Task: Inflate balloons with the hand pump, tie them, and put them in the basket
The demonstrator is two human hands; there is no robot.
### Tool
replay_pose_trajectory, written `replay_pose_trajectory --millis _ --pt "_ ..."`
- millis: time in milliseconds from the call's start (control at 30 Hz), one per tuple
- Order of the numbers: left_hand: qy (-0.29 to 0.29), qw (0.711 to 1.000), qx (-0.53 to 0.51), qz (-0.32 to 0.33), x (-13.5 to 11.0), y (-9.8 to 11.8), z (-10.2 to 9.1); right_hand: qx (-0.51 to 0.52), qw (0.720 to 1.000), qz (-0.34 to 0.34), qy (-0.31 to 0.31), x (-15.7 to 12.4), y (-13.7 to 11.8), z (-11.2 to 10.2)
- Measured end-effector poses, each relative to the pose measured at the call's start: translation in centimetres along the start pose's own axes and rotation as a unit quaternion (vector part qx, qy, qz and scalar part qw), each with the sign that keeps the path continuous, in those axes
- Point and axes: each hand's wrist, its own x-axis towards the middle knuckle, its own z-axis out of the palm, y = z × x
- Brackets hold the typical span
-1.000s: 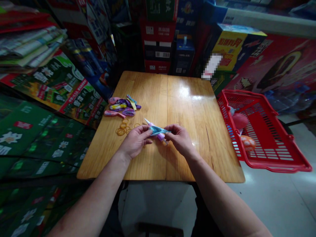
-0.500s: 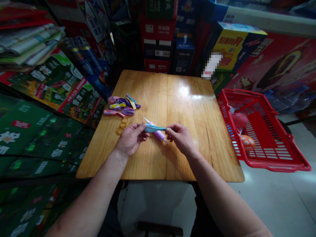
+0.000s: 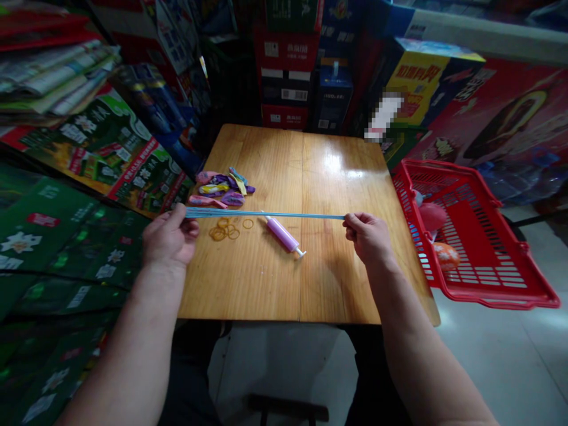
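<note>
A light-blue balloon (image 3: 261,213) is pulled out long and thin above the table, level across my view. Its wider end is pinched in my left hand (image 3: 171,236), and its narrow end is between the fingers of my right hand (image 3: 368,236). Below the stretched balloon lies a purple hand pump (image 3: 283,234) with a white nozzle and handle. Several tan rubber bands (image 3: 224,229) lie near my left hand. Behind them rests a pile of uninflated balloons (image 3: 224,188) in pink, purple, yellow and blue.
The wooden table (image 3: 266,284) stands in front of me. At its right is a red plastic basket (image 3: 488,299) holding a few inflated balloons (image 3: 446,255). Green cartons (image 3: 57,236) crowd the left side, and stacked boxes (image 3: 284,89) stand behind the table.
My hands have moved far apart, left and right, stretching the blue balloon from short to long. The pump and more of the rubber bands are now uncovered.
</note>
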Motion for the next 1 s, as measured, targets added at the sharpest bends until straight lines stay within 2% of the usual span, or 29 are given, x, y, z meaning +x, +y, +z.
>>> replay_pose_trajectory --millis 33,133,233,267,367,467,567,633,667,733,800,833,900,1000 --pt "-0.006 1.0 0.008 -0.008 -0.4 -0.4 0.3 -0.013 1.0 0.001 -0.011 -0.4 0.1 0.5" --pt "-0.082 0.994 0.043 -0.057 -3.3 -2.6 2.2 -0.081 0.994 0.0 -0.076 -2.4 0.5 3.5" --pt "-0.201 0.968 0.132 -0.065 -6.5 -4.9 4.5 -0.173 0.973 -0.071 -0.134 -4.7 0.9 6.7" --pt "-0.214 0.964 0.146 -0.062 -7.2 -5.4 5.0 -0.2 0.963 -0.108 -0.144 -5.4 1.0 7.5" --pt "-0.206 0.968 0.127 -0.062 -8.0 -5.9 5.6 -0.27 0.93 -0.198 -0.151 -6.5 1.3 8.6" --pt "-0.167 0.979 0.112 -0.032 -7.3 -5.3 5.3 -0.338 0.901 -0.232 -0.142 -6.8 1.5 9.0" --pt "-0.153 0.967 0.197 0.043 -6.7 -4.4 4.7 -0.407 0.868 -0.245 -0.144 -7.0 1.8 9.6" --pt "-0.159 0.954 0.249 0.054 -6.9 -4.0 4.4 -0.444 0.85 -0.245 -0.143 -7.1 2.0 10.0" --pt "-0.178 0.947 0.267 0.026 -7.2 -4.0 4.3 -0.456 0.844 -0.245 -0.141 -7.2 2.1 10.3" --pt "-0.246 0.922 0.287 -0.089 -8.1 -4.1 4.2 -0.466 0.837 -0.251 -0.14 -7.4 2.2 10.6" --pt "-0.304 0.891 0.257 -0.219 -9.1 -4.5 4.4 -0.462 0.834 -0.264 -0.146 -7.5 2.3 10.9" --pt "-0.315 0.886 0.218 -0.263 -9.6 -4.7 4.6 -0.458 0.833 -0.272 -0.149 -7.6 2.3 11.0" --pt "-0.308 0.895 0.122 -0.299 -10.3 -5.3 4.8 -0.447 0.832 -0.287 -0.16 -7.6 2.4 11.1" --pt "-0.285 0.916 0.035 -0.279 -10.4 -6.0 4.9 -0.424 0.835 -0.298 -0.186 -7.7 2.2 11.1"
